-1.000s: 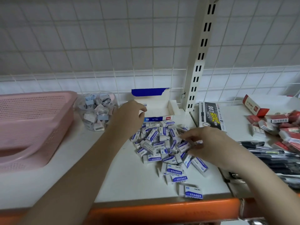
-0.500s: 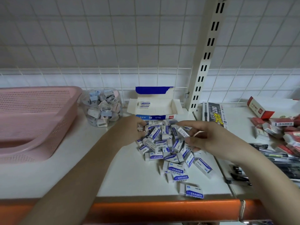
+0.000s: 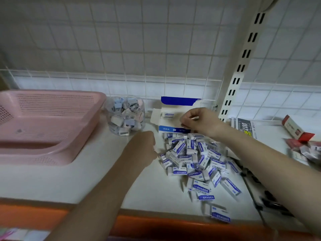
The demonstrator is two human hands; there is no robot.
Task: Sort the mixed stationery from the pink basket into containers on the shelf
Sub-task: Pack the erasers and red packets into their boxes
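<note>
**Right hand now over the eraser box; left drawn back to the pile**

Half a second ago, both hands low in the heap of small white erasers with blue-printed sleeves (image 3: pixel 196 160). Now right hand (image 3: pixel 199 121) lifted to the open white-and-blue cardboard box (image 3: pixel 171 126) at the back of the shelf, fingers curled and pinched together over its front right corner; whether an eraser sits inside that pinch, impossible to tell. One eraser (image 3: pixel 168 115) already lying inside the box. Left hand (image 3: pixel 144 150) pulled to the heap's left edge, closed in a loose fist, contents hidden. Probably a drop-off under way, with nearly the whole heap yet to be boxed, so early in this part of the sort.

Pink perforated plastic basket (image 3: pixel 52 126) at far left on the white shelf top (image 3: pixel 83 178), apparently emptied. Clear round plastic jar of pastel clips (image 3: pixel 126 115) between basket and box, close to the box's left flap.

Edges and room: one stray eraser (image 3: pixel 219 213) lying right at the orange front lip (image 3: pixel 165 226) of the shelf, likely to fall if nudged. Broad bare surface left of the heap for the left arm. Tighter on the right: slotted cream upright post (image 3: pixel 241 66) just behind the right wrist, black-printed pen box (image 3: pixel 246 127) and red-and-white cartons (image 3: pixel 298 131) beyond, dark pens blurred under the forearm.
</note>
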